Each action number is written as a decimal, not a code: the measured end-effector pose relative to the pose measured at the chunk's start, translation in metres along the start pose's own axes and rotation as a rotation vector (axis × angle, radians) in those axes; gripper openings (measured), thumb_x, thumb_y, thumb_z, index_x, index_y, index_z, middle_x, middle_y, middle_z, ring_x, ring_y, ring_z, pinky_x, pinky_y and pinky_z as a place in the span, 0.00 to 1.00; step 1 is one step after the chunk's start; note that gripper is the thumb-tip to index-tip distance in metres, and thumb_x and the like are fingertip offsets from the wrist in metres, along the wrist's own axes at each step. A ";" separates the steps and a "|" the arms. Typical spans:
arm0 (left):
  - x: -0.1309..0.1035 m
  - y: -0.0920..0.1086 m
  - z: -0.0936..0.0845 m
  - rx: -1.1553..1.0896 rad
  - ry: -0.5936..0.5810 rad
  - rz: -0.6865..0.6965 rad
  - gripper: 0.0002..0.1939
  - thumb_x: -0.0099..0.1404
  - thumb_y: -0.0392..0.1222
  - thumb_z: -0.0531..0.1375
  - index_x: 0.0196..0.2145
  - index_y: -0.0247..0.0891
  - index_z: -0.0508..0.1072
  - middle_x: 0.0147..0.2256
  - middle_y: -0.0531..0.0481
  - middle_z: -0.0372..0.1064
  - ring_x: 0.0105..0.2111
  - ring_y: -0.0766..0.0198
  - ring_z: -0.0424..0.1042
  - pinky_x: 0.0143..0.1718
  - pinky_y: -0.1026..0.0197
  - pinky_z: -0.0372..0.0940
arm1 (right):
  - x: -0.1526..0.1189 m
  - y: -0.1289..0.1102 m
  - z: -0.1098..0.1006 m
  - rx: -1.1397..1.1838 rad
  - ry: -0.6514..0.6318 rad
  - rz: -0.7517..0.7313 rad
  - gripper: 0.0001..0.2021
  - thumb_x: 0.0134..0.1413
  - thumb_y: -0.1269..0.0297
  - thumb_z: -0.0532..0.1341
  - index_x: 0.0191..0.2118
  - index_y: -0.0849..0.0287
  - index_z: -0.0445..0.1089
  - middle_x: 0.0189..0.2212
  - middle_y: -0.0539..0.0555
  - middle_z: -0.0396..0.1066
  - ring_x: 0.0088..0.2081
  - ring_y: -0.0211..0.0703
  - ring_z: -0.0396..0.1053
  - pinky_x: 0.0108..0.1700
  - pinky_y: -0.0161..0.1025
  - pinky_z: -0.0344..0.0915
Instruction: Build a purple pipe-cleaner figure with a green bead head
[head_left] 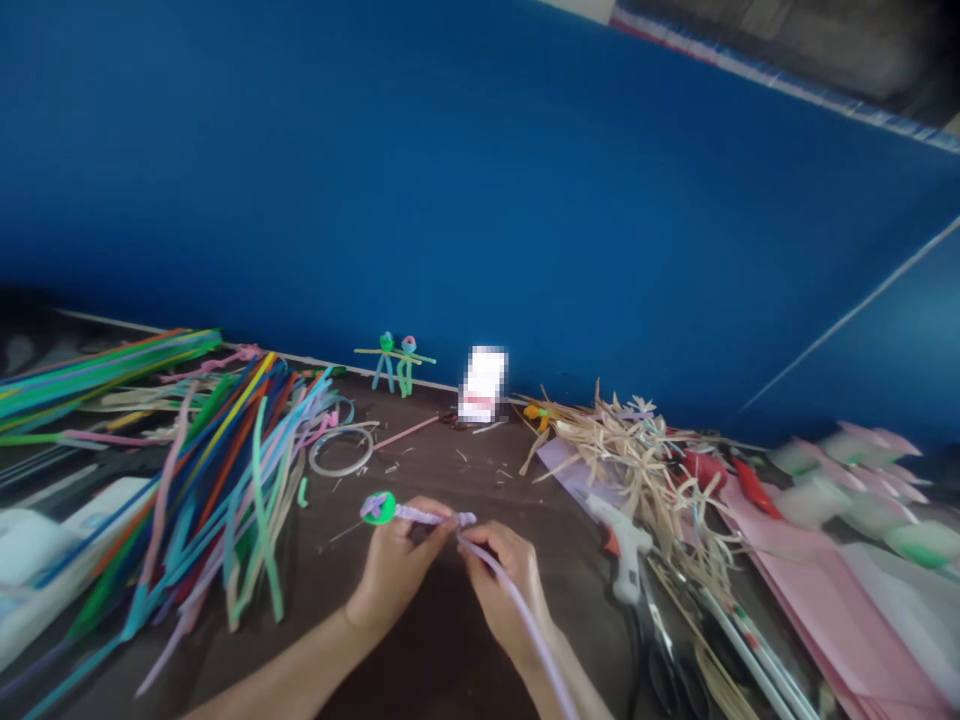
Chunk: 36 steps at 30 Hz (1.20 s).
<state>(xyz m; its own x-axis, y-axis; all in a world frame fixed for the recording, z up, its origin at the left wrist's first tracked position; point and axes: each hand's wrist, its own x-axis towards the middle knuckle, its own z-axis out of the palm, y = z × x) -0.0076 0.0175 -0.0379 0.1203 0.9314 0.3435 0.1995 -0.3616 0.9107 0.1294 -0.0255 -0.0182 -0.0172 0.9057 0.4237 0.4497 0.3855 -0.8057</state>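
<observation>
Lilac strip (519,603) in the left fingers (433,543) and the right fingers (491,537).

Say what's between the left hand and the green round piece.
In the head view, a short lilac stem runs from the green round piece to the left hand.

From afar I see a broad blue wall (450,180) behind a dark brown tabletop (581,580). A thin pale line (855,311) slants across the blue at right; at upper right, a striped edge (720,57) borders a blurred dark grey area (825,45).
</observation>
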 end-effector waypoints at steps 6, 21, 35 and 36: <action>0.003 -0.001 0.001 0.017 -0.066 0.118 0.04 0.56 0.37 0.56 0.26 0.35 0.69 0.26 0.49 0.69 0.29 0.64 0.69 0.32 0.63 0.64 | 0.000 -0.003 -0.009 -0.144 0.095 -0.066 0.06 0.51 0.70 0.55 0.33 0.57 0.68 0.30 0.55 0.65 0.33 0.41 0.64 0.36 0.36 0.62; 0.005 0.003 -0.004 0.090 -0.246 0.315 0.04 0.57 0.37 0.56 0.27 0.37 0.69 0.26 0.50 0.67 0.29 0.65 0.67 0.33 0.63 0.62 | 0.002 0.008 -0.004 0.188 -0.011 0.304 0.08 0.51 0.64 0.55 0.24 0.61 0.63 0.19 0.47 0.60 0.20 0.33 0.58 0.23 0.30 0.56; 0.009 0.008 -0.005 -0.007 -0.306 0.005 0.06 0.54 0.40 0.58 0.30 0.36 0.70 0.28 0.49 0.70 0.30 0.62 0.68 0.33 0.62 0.63 | 0.002 0.010 -0.002 0.218 -0.012 0.346 0.05 0.45 0.65 0.58 0.24 0.60 0.64 0.15 0.46 0.61 0.18 0.33 0.59 0.19 0.29 0.53; 0.009 0.007 -0.004 -0.031 -0.316 -0.022 0.06 0.54 0.40 0.58 0.31 0.36 0.70 0.28 0.49 0.70 0.30 0.62 0.68 0.32 0.62 0.63 | 0.002 0.010 -0.001 0.186 0.007 0.318 0.05 0.45 0.65 0.58 0.24 0.60 0.64 0.15 0.46 0.61 0.18 0.33 0.59 0.20 0.30 0.54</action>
<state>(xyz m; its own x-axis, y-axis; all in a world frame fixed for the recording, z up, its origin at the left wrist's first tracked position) -0.0093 0.0231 -0.0274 0.4138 0.8783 0.2395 0.1759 -0.3353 0.9256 0.1351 -0.0200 -0.0254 0.1032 0.9844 0.1421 0.2612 0.1110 -0.9589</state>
